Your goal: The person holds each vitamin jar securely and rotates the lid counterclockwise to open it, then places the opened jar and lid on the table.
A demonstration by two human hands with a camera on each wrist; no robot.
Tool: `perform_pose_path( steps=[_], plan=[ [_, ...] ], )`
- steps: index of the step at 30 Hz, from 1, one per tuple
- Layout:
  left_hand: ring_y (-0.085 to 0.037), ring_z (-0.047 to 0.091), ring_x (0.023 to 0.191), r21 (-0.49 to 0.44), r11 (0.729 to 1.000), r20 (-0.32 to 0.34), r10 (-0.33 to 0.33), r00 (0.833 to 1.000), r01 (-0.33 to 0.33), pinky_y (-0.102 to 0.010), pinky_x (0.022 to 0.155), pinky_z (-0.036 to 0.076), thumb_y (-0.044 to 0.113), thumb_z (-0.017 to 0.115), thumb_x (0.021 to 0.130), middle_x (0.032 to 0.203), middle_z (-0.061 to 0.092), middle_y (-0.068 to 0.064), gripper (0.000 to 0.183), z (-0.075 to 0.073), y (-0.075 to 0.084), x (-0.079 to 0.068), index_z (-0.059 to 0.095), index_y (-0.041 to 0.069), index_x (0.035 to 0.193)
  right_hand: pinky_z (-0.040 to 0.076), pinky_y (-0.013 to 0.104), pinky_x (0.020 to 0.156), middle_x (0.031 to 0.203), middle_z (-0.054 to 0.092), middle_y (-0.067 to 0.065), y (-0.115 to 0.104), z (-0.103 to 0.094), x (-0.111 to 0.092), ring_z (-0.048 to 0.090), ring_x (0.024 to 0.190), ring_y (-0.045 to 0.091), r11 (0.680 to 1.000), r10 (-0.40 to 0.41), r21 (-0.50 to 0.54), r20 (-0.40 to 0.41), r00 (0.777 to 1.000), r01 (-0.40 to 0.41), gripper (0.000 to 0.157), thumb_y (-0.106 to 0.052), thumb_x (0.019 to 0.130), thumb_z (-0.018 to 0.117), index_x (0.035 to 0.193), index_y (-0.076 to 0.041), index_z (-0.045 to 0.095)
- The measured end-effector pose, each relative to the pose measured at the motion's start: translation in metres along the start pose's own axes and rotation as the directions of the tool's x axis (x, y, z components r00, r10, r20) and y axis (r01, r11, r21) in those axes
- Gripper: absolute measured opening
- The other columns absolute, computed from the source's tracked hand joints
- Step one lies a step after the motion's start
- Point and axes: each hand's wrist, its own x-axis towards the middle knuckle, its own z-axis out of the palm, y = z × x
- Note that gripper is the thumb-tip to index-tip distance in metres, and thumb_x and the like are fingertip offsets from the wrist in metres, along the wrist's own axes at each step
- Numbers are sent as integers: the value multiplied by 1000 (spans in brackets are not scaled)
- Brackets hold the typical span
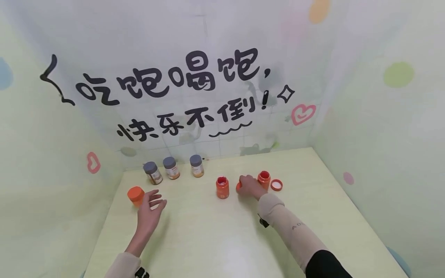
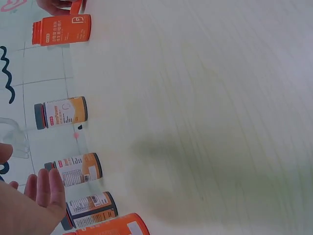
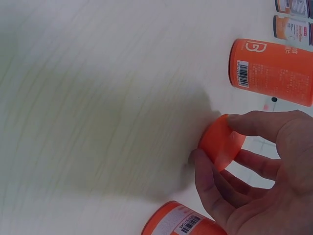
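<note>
Cap (image 3: 221, 143) sits pinched in the right hand (image 1: 251, 187).

A bottle (image 1: 135, 194) stands left of the left hand (image 1: 150, 210) and three jars (image 1: 171, 168) behind that hand, while two bottles (image 1: 222, 188) flank the right hand (image 1: 252, 187), one lid (image 3: 220, 142) in it, another lid (image 1: 276, 185) farther right.

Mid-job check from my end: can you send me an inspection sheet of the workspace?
Surface: pale, wood-grained table.
Job's things: capped orange bottle at left; middle orange bottle and right orange bottle upright and uncapped; loose lid beside the latter, white inside up.
Clutter: three grey-lidded jars upright near the back edge.
Hands: right hand grips an orange lid; left hand is open near the capped bottle, contact unclear.
Cables: nothing seen.
Surroundings: back wall with black lettering.
</note>
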Motion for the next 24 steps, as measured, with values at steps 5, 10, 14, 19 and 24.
perform_pose_path(
  steps=[5, 10, 14, 19, 24],
  plan=[
    [-25, 59, 114, -24, 998, -81, 58, 995, -60, -5, 78, 42, 18, 60, 98, 131, 58, -14, 47, -1, 1, 6, 45, 9, 142, 52, 41, 81, 103, 61, 7, 9, -1, 0, 56, 88, 25, 999, 53, -2, -29, 998, -53, 40, -26, 89, 72, 123, -11, 58],
    [-8, 56, 98, -26, 995, -197, 86, 977, -93, -5, 73, 42, 17, 60, 97, 120, 63, -11, 40, -7, -2, 8, 52, 9, 135, 53, 43, 83, 105, 61, 9, 12, 0, -2, 56, 87, 25, 998, 64, -1, -35, 997, -64, 44, -25, 87, 74, 125, -10, 57],
    [3, 55, 90, -37, 994, -237, 87, 968, -99, -5, 72, 43, 15, 62, 96, 118, 65, -12, 38, -17, -9, 4, 54, 7, 133, 53, 44, 86, 105, 60, 9, 4, 1, -7, 56, 88, 25, 998, 56, -6, -39, 998, -57, 43, -23, 87, 74, 125, -10, 57],
    [4, 55, 89, -64, 995, -313, 57, 948, -81, -4, 71, 45, 15, 61, 96, 117, 64, -9, 35, -34, -18, -2, 55, 8, 130, 53, 44, 87, 107, 59, 10, -11, 3, -8, 56, 88, 26, 1000, 24, -14, -33, 999, -24, 45, -22, 88, 73, 128, -10, 56],
    [2, 56, 92, -67, 996, -377, 21, 926, -50, -6, 69, 46, 22, 62, 96, 117, 63, -6, 36, -49, -26, -6, 54, 10, 129, 53, 46, 86, 112, 58, 13, -22, 9, -7, 56, 89, 28, 999, 26, -26, -16, 1000, -26, 48, -21, 89, 71, 133, -10, 54]
  ],
)
